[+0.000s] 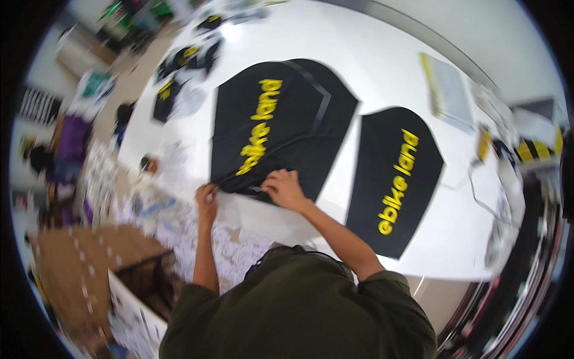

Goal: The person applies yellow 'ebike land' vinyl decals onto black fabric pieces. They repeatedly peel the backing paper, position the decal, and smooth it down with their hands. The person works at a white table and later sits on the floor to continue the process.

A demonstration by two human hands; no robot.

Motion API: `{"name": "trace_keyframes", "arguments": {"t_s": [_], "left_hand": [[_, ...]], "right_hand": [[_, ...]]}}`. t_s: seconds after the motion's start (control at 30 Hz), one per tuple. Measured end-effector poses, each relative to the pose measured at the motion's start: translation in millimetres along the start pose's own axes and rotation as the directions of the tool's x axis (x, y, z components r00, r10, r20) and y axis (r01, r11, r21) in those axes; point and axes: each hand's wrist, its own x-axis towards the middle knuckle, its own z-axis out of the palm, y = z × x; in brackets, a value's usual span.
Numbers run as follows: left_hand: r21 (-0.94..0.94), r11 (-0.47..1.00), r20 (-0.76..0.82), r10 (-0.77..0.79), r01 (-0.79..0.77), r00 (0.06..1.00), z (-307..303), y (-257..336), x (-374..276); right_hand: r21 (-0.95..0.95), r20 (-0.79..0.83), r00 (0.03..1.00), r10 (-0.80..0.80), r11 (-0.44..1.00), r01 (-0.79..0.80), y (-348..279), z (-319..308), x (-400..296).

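Two cut panels of black fabric lie flat in front of me, both bearing large yellow lettering. The larger panel [291, 121] has a thin grey angled stripe near its far edge, and its near end is rumpled. My left hand [207, 199] pinches the near left corner of that panel. Over the near edge, my right hand [284, 189] has its fingers bent around a small pale, shiny item [254, 188], too blurred to identify. To the right, apart from both hands, is the narrower panel [394, 179].
Both panels rest on a white table [323, 27]. Small black-and-yellow pieces [184, 56] lie at the far left, near a brown roll [149, 164]. Clear plastic sheets [448, 89] and a looped cord [475, 193] lie right. Paper scraps [193, 242] and brown cardboard [94, 264] are lower left.
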Motion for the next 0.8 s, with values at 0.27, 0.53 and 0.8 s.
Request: {"name": "trace_keyframes", "arguments": {"t_s": [0.27,0.53,0.8], "left_hand": [[-0.045,0.998,-0.003,-0.048,0.048,0.999,-65.6,52.3,135.1],[-0.127,0.806,0.259,0.589,-0.578,0.765,-105.1,259.3,371.6],[-0.355,0.898,0.496,0.417,-0.26,0.762,116.4,449.3,457.4]], "right_hand": [[0.793,-0.055,0.981,0.186,0.606,-0.07,-52.9,-116.6,18.8],[0.631,-0.637,0.729,0.251,0.713,0.306,-98.8,-387.4,39.2],[0.576,-0.644,0.511,0.57,0.8,-0.166,72.5,-528.1,22.7]]}}
